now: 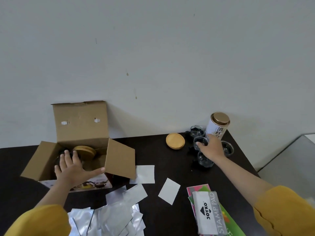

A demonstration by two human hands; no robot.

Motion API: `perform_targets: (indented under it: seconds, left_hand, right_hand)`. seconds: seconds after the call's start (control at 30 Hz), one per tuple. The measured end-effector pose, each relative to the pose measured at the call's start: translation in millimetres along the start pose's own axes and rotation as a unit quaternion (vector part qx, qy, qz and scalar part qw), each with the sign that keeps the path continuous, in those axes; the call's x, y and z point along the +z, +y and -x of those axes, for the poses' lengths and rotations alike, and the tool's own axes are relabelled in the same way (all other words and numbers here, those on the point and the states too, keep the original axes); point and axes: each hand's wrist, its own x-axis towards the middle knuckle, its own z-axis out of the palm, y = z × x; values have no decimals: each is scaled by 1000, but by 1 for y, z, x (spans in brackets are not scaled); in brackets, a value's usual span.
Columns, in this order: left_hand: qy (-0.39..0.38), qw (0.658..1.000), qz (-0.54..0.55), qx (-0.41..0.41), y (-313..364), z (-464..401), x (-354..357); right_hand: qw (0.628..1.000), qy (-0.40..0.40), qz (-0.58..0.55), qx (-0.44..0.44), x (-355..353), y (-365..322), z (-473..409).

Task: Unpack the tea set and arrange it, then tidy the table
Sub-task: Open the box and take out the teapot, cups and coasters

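Observation:
An open cardboard box (pixel 81 126) stands at the table's left, flaps spread. Inside it lies a glass teapot with a round bamboo lid (pixel 84 150). My left hand (pixel 72 167) reaches over the box's front edge with straight fingers on the teapot and the thumb stretched toward the right flap. At the far right, several small glass cups (pixel 197 130) stand in a cluster. My right hand (pixel 210 148) grips one of them, a glass cup (pixel 201 142), by its rim. A loose bamboo lid (pixel 175 140) lies left of the cups.
A white tea canister (pixel 217 124) with a gold cap stands behind the cups. Several silver foil packets (pixel 110 217) are strewn at the front, with white ones (pixel 145 173) mid-table. A stamp pad box (pixel 208 213) on coloured paper lies at front right. The wall is close behind.

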Motion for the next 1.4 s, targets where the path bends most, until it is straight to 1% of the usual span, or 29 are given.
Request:
perform_targets:
  seconds: [0.17,0.3,0.43,0.5,0.57,0.6,0.67,0.77,0.83,0.93,1.03,1.2,1.33,1.4]
  left_hand:
    - [-21,1000,-3,7,4,9,-11]
    - [-41,999,22,25,-1,12,-17]
    - [-92,993,32,65,-13,7,-30]
    - [-80,991,-7,106,-26,4,-35]
    - [-57,986,-47,149,-43,1,-35]
    - [-52,983,-55,168,-51,0,-33]
    - [-40,976,-61,205,-65,-4,-29]
    - [-8,964,-72,258,-78,-12,-26]
    - [8,956,-75,285,-86,-18,-23]
    - [34,952,-62,299,-94,-20,-16]
    - [50,951,-50,300,-94,-21,-12]
    - [54,956,-44,286,-93,-26,-8]
    - [61,955,-41,286,-93,-27,-5]
    - [64,955,-38,285,-93,-27,-4]
  right_hand:
    - [996,-55,-46,-46,42,-89,55]
    - [981,-143,-106,-75,80,-168,100]
    - [964,-217,-120,-91,126,-245,131]
    - [956,-250,-139,-56,152,-278,140]
    - [945,-274,-180,21,181,-304,143]
    - [931,-284,-217,74,197,-313,142]
    - [895,-291,-291,175,223,-325,141]
    - [879,-268,-315,238,247,-331,135]
    - [870,-268,-317,265,254,-335,132]
    - [864,-277,-317,278,267,-336,122]
    - [862,-292,-294,292,281,-338,116]
    - [847,-323,-293,304,298,-340,106]
    - [836,-331,-306,313,296,-338,102]
    - [837,-322,-317,307,298,-336,102]
